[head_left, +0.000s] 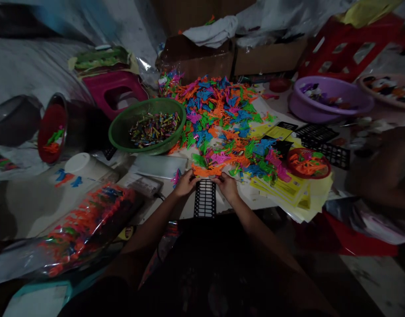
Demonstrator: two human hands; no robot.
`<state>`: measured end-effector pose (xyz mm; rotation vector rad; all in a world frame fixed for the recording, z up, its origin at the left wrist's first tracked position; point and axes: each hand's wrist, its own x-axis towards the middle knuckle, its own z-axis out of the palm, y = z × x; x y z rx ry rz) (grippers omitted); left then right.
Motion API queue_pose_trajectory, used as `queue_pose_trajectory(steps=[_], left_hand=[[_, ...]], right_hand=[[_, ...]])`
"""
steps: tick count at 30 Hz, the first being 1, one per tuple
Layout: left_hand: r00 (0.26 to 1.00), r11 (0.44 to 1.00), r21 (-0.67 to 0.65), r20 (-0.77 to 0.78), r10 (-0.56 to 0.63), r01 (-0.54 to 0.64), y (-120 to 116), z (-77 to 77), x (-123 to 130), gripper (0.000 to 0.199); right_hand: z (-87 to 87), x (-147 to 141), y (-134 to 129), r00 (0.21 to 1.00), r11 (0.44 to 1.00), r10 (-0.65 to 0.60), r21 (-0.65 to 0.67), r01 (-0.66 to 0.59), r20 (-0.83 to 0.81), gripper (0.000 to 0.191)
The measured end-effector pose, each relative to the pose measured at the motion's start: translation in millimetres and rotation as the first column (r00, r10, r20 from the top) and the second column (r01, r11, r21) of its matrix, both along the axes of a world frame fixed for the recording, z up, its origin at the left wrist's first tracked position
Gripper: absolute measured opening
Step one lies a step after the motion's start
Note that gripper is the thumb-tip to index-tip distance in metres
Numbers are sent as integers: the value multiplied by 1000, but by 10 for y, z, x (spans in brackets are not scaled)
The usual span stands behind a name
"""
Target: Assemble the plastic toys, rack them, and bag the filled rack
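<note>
My left hand (186,184) and my right hand (226,186) are at the near edge of the table, one on each side of a black slotted plastic strip (205,200). Both have their fingers closed on the two ends of an orange plastic toy figure (207,170), just beyond the strip's far end. Its exact shape is hard to make out in the dim light. Right behind it spreads a large heap of small plastic toys (218,105) in orange, blue, green and pink. A small pink and blue toy (176,178) lies left of my left hand.
A green basin (114,136) holds small multicoloured sticks. Yellow printed cards (288,191) and a red basket (328,169) of toys lie to the right. A clear bag of toys (79,224) lies at left, a purple basin (321,112) at right. Another person's arm (380,171) shows at right.
</note>
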<state>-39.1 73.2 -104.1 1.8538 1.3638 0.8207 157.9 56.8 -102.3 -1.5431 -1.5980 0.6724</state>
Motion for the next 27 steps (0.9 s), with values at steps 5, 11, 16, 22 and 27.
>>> queue_pose_trajectory(steps=[5,11,16,22,27], left_hand=[[999,1000,25,45,-3,2,2,-63,-16,23],[999,999,31,23,34,-35,-31,-43,-7,29],[993,996,82,-110,38,-29,-64,96,72,16],[998,997,79,-53,18,-13,-55,74,86,12],[997,994,79,-28,75,-72,-54,-33,73,14]], right_hand=[[-4,-6,1,1000,1000,-4,-2,4,-10,19],[-1,2,-10,1000,1000,4,2,-4,-27,21],[-2,19,-1,1000,1000,8,13,-8,24,22],[-11,5,-2,994,999,35,21,-37,107,20],[-13,-9,-28,987,998,61,26,-65,146,20]])
